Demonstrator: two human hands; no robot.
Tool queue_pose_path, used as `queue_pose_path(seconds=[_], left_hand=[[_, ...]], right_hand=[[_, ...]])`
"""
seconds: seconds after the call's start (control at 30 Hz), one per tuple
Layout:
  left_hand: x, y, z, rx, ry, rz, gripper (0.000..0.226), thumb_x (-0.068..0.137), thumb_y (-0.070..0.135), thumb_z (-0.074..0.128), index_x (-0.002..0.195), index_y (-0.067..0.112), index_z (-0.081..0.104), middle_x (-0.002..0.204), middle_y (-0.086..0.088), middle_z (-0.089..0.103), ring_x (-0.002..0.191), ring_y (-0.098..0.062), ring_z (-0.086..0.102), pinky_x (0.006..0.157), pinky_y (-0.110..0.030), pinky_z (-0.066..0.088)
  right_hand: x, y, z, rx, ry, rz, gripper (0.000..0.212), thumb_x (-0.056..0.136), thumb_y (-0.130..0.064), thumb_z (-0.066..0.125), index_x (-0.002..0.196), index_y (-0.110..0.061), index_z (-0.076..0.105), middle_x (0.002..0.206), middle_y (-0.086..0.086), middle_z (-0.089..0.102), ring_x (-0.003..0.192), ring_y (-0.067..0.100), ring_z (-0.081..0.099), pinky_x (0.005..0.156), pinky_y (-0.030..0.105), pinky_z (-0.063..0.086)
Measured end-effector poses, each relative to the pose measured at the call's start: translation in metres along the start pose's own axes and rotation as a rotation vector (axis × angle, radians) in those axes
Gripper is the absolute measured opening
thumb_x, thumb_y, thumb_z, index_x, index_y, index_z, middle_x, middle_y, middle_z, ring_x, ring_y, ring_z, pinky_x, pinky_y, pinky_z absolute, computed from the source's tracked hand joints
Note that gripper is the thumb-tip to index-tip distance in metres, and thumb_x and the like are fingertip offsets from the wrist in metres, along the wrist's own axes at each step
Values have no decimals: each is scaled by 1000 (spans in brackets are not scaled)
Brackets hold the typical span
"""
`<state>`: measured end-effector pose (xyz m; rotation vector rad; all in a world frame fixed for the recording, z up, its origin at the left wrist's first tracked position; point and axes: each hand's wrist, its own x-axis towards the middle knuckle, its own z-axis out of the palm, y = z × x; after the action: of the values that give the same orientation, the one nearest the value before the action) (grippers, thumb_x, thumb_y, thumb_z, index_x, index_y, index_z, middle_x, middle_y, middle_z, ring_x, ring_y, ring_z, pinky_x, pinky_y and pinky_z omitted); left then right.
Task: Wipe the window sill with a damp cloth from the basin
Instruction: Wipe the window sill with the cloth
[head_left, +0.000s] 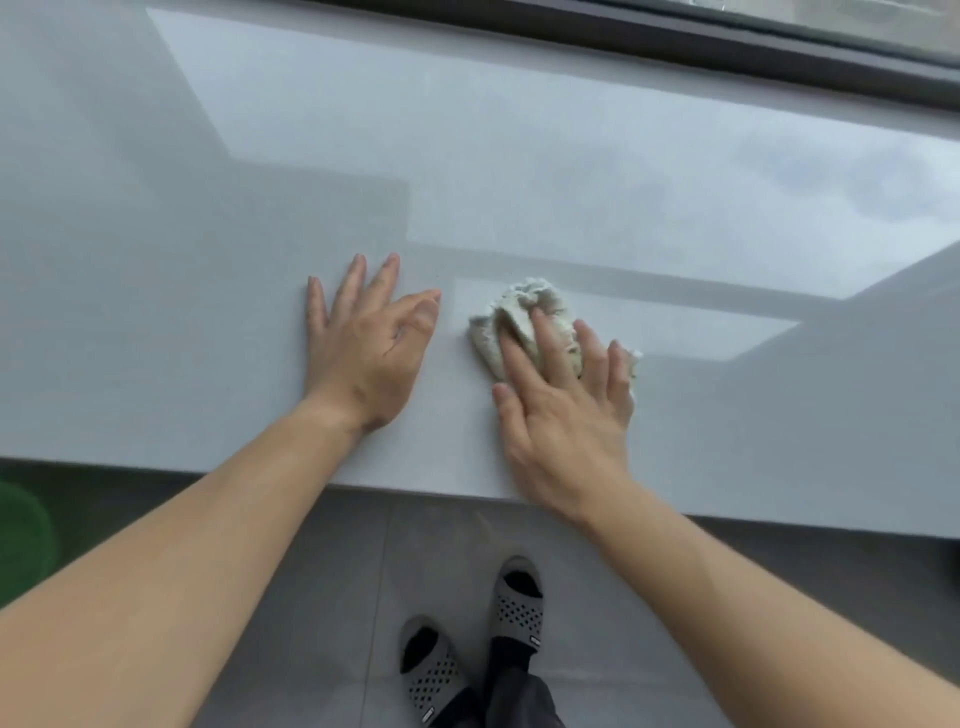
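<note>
Your right hand (563, 410) lies flat on the bunched white cloth (524, 322), the fingers spread and pressing it down on the window sill (571, 171); the grip is not closed around it, only resting on top. Your left hand (363, 348) is released, empty, with the palm flat on the sill just left of the cloth.

The cloth sits in the near part of the sill, a little right of the middle. It is crumpled into a small lump, so I think only a narrow strip of surface gets wiped with each pass. Because you only press on it, it may slip from under your fingers during a fast stroke.

The far part of the sill, next to the dark window frame (675, 41), is well apart from the cloth. To reach it you must lean, and your left palm on a glossy, maybe wet surface could slide.

The green basin (23, 540) is on the floor at the near left, partly out of view. Your feet in slippers (514, 603) are crossed on the tiled floor (311, 571); drips there could make a step unsafe.
</note>
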<state>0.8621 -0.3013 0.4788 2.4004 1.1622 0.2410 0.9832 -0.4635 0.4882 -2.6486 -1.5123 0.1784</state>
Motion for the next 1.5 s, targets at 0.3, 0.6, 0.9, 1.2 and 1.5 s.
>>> queue_pose_path(seconds=[0.3,0.6,0.9,1.2,1.5], left_hand=[[-1,0,2,70,-4,13,58,91,58,17,137,41,48,162,5,21,151,-17,3,117,-54,-13],[23,68,28,38,72,41,53,90,45,32,135,26,51,156,-4,34,151,-24,9,116,-57,-13],[25,85,51,216,19,8,63,86,48,27,144,29,37,163,2,17,151,-22,4,117,-59,-7],[64,102,53,95,128,-43,47,91,45,31,127,25,53,153,0,35,148,-20,17,116,-61,-11],[79,113,56,151,50,-78,60,85,45,31,141,27,43,160,0,24,150,-20,9,117,-59,-6]], right_hand=[[-24,68,-4,-91,-59,-188,53,101,-52,20,154,-46,22,167,-11,11,151,28,13,122,49,2],[-37,85,-11,-80,-137,-381,52,103,-51,19,152,-42,33,166,-11,15,153,26,9,121,53,6],[16,123,-13,-12,1,-230,50,100,-48,30,149,-43,37,164,-10,22,150,32,18,120,57,8],[138,177,-30,72,-27,-66,47,102,-51,26,149,-49,31,166,-15,9,149,27,6,120,46,-8],[197,205,-34,46,-3,-234,46,102,-54,22,146,-53,33,164,-18,15,148,28,13,121,45,-5]])
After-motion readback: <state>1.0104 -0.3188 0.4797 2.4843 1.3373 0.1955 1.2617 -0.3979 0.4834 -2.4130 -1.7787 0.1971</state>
